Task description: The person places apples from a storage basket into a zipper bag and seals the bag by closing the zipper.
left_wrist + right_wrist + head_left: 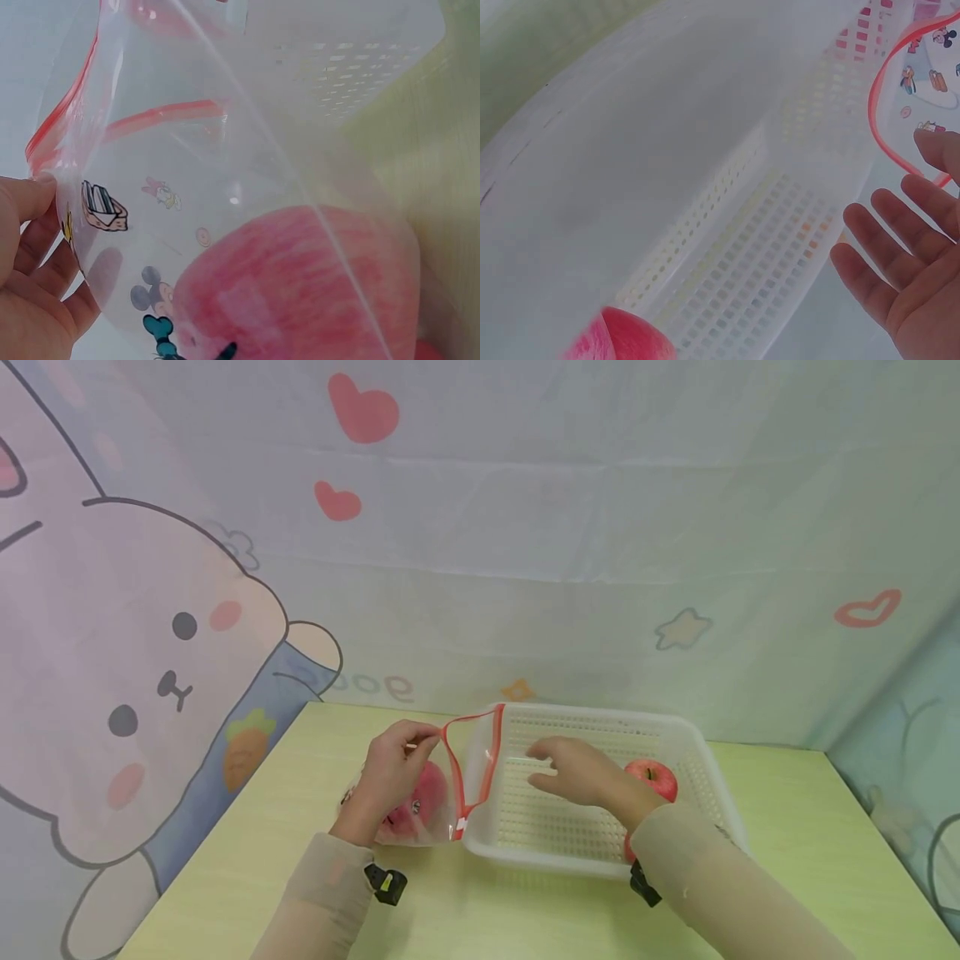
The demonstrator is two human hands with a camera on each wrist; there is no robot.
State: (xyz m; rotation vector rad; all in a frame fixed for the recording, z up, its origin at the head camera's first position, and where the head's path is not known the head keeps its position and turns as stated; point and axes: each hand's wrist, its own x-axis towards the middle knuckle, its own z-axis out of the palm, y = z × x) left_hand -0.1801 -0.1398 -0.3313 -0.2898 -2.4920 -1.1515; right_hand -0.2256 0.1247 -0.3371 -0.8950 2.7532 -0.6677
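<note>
**Clear bag (450,817) held with its mouth parted beside a white basket (551,831)**

Nearest, two pale sleeves (315,885) are seen reaching over the counter (450,914), a small black wrist device (387,885) being strapped to each.

Beyond them, the bag is set on the left part of the counter, toward its far-left corner. It is made of see-through film, printed with small cartoon figures and edged at the mouth with bright red zip strips, which are parted and turned toward the basket. Inside, a rosy, faintly streaked apple (426,792) is seen through the film; whether another is hidden there cannot be told. The bag's upper edge, by the red strip, is pinched by the left hand (390,768), its grip closed on the film between thumb and fingers.

Above the basket, the right hand (573,770) is held with fingers loosely extended and thumb well apart; nothing is held in that grip.

The basket, with its slotted floor and walls, is placed along the counter's far edge. At its right end a glossy red apple (652,777) is rested; another red fruit (628,847) is mostly covered by the right sleeve.

Farthest, a pale backdrop (525,510) is hung, patterned with hearts and a rabbit (165,693).
</note>
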